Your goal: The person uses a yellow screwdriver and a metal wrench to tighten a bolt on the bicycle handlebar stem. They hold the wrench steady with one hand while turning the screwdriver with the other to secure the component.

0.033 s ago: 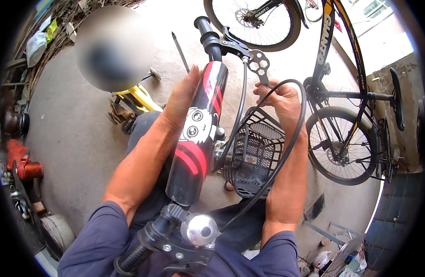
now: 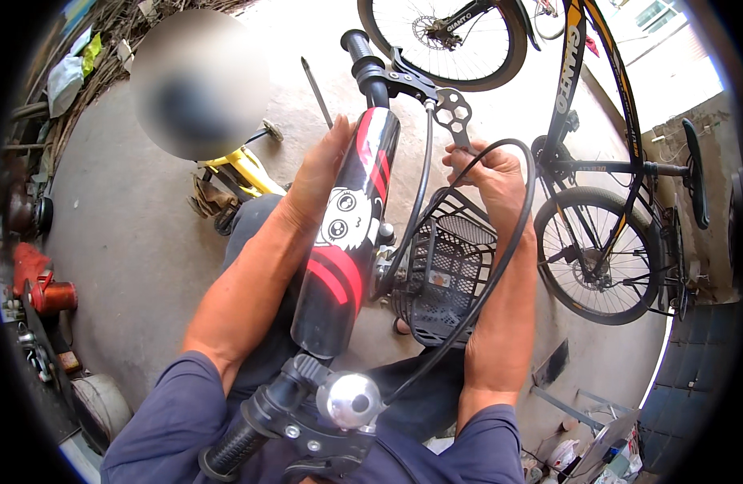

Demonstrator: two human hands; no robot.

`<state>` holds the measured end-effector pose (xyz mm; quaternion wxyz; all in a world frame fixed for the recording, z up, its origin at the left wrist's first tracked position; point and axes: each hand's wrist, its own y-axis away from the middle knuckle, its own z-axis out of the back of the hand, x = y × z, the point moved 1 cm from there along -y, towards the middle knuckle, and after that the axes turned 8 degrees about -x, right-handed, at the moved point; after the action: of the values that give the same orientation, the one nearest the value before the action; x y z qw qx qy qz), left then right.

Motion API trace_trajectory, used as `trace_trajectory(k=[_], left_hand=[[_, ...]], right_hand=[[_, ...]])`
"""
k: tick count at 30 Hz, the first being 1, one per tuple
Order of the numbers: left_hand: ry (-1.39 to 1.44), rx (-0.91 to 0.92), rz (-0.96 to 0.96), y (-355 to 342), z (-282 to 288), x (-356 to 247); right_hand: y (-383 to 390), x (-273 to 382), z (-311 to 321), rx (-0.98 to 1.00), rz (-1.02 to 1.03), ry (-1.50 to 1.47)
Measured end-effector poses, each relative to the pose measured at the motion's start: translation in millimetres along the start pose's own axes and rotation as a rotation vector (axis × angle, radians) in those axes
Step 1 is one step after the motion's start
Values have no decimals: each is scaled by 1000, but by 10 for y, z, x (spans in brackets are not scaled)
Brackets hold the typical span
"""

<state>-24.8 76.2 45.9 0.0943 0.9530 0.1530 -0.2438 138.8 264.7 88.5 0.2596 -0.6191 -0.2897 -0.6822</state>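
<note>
A bicycle handlebar runs up the middle of the view, its centre wrapped in a black and red pad with a cartoon face. My left hand is closed against the pad's left side near the far end, most of its fingers hidden behind it. Between the fingers of my right hand is a flat multi-hole wrench. The wrench's head is by the cable end of the far brake lever; whether they touch I cannot tell. A black brake cable loops in front of my right wrist.
Below the handlebar sits a black basket. A silver bell is beside the near grip. Another bicycle stands to the right. At the far left, a person with a blurred head is near a yellow ride-on frame; a thin rod lies beyond.
</note>
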Motion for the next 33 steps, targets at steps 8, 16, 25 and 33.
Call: trace_trajectory(k=[8, 16, 25, 33], left_hand=[[-327, 53, -125, 43, -67, 63], [-222, 76, -84, 46, 6, 122], [-255, 146, -119, 18, -3, 141], [-268, 125, -110, 34, -19, 146]], right_hand=[[-16, -58, 11, -35, 68, 10], [-12, -38, 76, 20, 54, 55], [-39, -28, -93, 26, 21, 86], [-28, 50, -111, 40, 18, 115]])
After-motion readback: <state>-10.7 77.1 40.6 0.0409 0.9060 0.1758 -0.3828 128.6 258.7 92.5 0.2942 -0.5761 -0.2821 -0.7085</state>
